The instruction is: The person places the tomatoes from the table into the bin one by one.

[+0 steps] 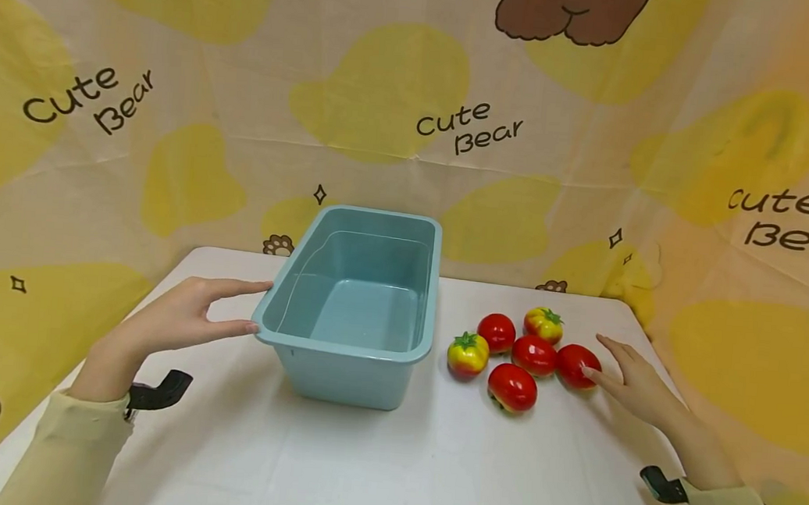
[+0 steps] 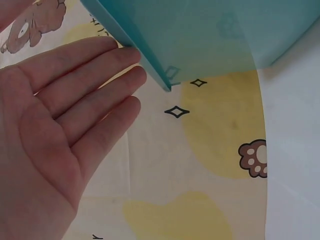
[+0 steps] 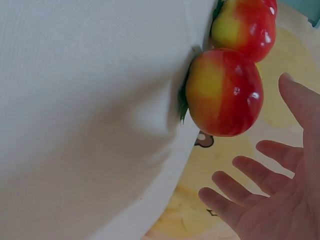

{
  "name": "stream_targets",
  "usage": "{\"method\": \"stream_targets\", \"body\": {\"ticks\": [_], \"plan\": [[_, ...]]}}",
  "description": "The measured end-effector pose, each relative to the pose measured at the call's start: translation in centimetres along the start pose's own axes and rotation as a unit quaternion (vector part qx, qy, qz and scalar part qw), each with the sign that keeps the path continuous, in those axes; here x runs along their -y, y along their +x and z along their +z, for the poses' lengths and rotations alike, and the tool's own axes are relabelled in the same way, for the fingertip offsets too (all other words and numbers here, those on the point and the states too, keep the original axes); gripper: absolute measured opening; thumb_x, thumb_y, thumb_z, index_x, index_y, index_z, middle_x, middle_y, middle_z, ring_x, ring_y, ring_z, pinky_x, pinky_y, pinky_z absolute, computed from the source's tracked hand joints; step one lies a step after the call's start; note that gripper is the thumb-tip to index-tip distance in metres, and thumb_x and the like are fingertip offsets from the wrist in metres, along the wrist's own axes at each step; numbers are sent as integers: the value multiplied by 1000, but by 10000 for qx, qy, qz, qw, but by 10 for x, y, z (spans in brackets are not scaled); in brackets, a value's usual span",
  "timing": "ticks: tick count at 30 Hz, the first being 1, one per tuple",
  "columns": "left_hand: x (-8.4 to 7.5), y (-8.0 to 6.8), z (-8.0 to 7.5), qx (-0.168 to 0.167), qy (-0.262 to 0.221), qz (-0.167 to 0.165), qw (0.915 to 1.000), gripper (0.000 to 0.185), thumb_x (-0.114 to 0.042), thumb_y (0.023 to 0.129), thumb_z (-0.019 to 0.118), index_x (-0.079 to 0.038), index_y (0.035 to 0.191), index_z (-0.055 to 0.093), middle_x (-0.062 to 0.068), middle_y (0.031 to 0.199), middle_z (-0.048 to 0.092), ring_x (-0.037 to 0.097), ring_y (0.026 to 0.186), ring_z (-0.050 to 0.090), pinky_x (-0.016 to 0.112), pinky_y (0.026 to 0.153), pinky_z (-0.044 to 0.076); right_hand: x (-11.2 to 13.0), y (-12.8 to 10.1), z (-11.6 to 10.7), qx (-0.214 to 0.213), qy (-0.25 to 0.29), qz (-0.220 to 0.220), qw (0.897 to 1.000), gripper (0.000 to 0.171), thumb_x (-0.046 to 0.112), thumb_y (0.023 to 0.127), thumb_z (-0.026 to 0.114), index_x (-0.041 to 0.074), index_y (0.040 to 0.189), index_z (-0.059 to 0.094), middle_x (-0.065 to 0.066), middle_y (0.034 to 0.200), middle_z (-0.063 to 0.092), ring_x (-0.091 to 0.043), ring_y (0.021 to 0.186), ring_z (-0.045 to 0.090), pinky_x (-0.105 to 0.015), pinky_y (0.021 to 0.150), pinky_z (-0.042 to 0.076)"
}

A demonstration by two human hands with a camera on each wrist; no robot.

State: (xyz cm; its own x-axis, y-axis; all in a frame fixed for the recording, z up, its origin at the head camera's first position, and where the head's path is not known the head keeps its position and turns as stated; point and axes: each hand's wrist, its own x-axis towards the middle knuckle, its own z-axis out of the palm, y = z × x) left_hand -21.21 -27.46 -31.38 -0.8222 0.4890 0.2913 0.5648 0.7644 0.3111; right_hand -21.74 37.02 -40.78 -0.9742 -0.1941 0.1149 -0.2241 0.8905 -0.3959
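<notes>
A light blue plastic bin [image 1: 343,373] stands upright on the white table, its inside bare. My left hand [image 1: 182,311] is at the bin's left rim, fingers and thumb extended and spread apart, fingertips right at the edge. In the left wrist view, the straight fingers of that hand [image 2: 75,105] reach the bin's rim [image 2: 132,45]. To the right of the bin lie several glossy tomatoes, red with yellow parts and green leaves. My right hand [image 1: 638,382] is beside the rightmost tomato [image 1: 577,366], thumb overlapping it. Its fingers are spread around that tomato [image 3: 225,92] without gripping in the right wrist view.
Other tomatoes lie close together: a yellow-topped one [image 1: 468,356] nearest the bin, a red one [image 1: 512,387] in front, another yellow-topped one [image 1: 543,325] behind. A patterned cloth [image 1: 381,180] hangs around the table's back and sides. The white tabletop [image 1: 361,468] extends toward me.
</notes>
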Motion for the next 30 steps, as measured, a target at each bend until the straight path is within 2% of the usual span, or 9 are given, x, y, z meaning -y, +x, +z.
{"method": "stream_targets", "body": {"ticks": [4, 13, 22, 30], "plan": [[-3, 1, -3, 145, 12, -25, 9999, 58, -46, 84, 69, -24, 136, 53, -6, 131, 59, 18, 120, 55, 33, 94, 46, -6, 2, 4, 117, 135, 82, 9998, 77, 43, 91, 60, -4, 143, 31, -36, 140, 35, -56, 125, 33, -75, 94, 31], [-7, 5, -8, 336, 71, 48, 9994, 59, -47, 84, 68, -19, 135, 54, -4, 131, 59, 18, 120, 56, 36, 94, 47, -15, 6, 14, 108, 357, -86, 9993, 74, 39, 89, 64, -7, 140, 35, -34, 136, 42, -54, 115, 47, -64, 88, 47], [-7, 5, -9, 460, -102, -80, 9989, 60, -48, 84, 68, -20, 135, 55, -4, 131, 59, 17, 121, 55, 35, 94, 47, -13, 8, 15, 203, 726, -88, 9971, 70, 34, 88, 67, -7, 138, 39, -33, 135, 45, -52, 112, 51, -57, 86, 53], [-7, 5, -9, 469, -281, -172, 9984, 61, -49, 82, 69, -19, 134, 56, -5, 131, 59, 16, 121, 55, 36, 94, 48, -13, 14, 19, 268, 718, 39, 9971, 71, 40, 86, 68, -2, 137, 42, -29, 129, 51, -47, 111, 53, -50, 83, 56]]}}
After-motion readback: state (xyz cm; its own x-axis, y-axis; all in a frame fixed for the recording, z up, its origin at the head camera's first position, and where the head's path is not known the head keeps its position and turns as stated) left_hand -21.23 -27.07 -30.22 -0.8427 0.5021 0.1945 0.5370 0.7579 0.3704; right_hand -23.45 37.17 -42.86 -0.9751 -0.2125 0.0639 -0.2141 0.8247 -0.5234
